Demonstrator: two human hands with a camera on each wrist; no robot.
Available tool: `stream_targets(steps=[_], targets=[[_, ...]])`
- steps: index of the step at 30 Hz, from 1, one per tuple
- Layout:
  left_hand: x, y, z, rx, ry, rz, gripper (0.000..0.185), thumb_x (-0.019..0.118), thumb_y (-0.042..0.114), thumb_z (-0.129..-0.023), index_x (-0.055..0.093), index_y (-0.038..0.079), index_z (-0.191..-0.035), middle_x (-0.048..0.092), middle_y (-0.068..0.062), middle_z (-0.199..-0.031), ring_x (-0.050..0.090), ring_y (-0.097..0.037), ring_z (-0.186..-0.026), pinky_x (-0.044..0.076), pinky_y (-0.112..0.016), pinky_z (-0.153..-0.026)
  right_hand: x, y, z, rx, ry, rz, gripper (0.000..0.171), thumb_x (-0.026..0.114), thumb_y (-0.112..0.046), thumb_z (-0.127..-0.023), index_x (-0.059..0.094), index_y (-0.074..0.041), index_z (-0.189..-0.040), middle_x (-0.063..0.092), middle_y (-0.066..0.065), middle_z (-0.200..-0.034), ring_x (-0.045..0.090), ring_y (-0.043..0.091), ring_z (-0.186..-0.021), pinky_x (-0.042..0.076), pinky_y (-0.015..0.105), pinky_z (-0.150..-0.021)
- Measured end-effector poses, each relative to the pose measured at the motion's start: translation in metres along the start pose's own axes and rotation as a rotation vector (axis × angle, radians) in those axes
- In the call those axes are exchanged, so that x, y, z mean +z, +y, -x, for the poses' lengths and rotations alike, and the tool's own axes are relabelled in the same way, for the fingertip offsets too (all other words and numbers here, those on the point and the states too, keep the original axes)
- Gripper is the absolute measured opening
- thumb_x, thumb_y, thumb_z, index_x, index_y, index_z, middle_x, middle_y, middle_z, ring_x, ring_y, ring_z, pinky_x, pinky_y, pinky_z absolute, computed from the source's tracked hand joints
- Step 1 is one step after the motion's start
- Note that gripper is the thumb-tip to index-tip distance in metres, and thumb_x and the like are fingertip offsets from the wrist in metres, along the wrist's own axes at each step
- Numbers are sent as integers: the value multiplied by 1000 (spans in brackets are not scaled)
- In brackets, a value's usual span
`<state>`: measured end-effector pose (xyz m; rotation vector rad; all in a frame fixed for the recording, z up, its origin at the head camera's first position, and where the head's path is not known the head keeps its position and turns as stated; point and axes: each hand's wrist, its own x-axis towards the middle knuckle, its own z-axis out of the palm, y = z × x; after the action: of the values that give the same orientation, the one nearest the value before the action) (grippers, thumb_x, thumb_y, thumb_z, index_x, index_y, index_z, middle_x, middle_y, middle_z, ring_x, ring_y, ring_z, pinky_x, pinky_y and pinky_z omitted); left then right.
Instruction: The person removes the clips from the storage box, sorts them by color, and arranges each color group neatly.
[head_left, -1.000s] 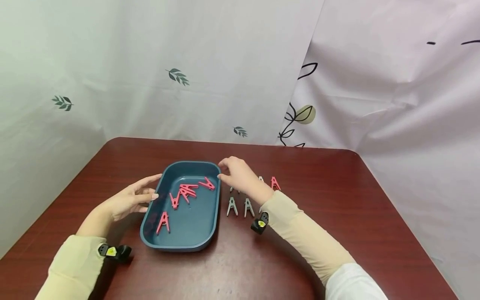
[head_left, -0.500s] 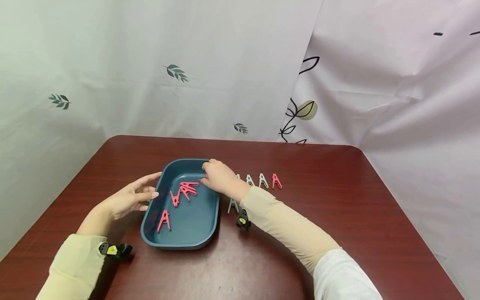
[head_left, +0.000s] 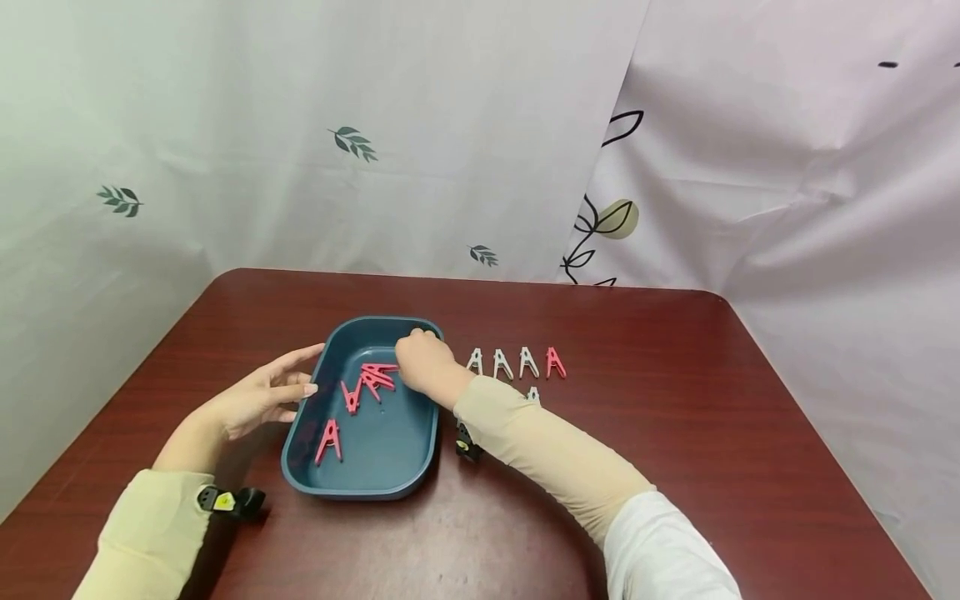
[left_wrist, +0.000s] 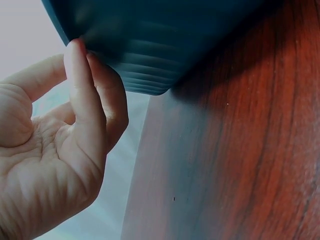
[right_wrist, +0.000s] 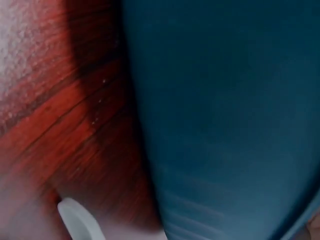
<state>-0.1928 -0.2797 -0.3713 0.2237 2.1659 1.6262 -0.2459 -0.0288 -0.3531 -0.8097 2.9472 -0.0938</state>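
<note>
On the bench (head_left: pixel 675 417) the tub (head_left: pixel 390 442) runs long from 12 to 6 o'clock, the clip (head_left: pixel 331 429) inside at 8 has its legs toward 6, the left hand (head_left: pixel 251 402) touches at 10, fingers apart, and I can't tell if the right hand (head_left: pixel 424 362), at 2, grips anything.

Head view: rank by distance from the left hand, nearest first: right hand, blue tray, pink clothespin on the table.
1. Blue tray: immediately right.
2. Right hand: at the tray's far right corner.
3. Pink clothespin: outside, right of the tray.
</note>
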Motion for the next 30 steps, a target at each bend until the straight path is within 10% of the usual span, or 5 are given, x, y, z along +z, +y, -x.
stream_targets(steps=[14,30], targets=[[3,1,-1,7,-11,-5,73,56,19,-96,11,11,-153,60,-14,-115,67,-19,-96,57,-39,-80,10,-8,-5,32,-38,147,26,48,-19,-99,71,-9,-108,64,11,-92,57,19,-77,51,28,-59],[2,2,1,0,4,3,72,55,17,-96,11,10,-153,61,-15,-113,67,-18,-94,57,-38,-79,12,-8,-13,45,-24,8,27,51,-18,-98,69,-12,-79,40,1,-54,45,12,-51,34,22,-41]])
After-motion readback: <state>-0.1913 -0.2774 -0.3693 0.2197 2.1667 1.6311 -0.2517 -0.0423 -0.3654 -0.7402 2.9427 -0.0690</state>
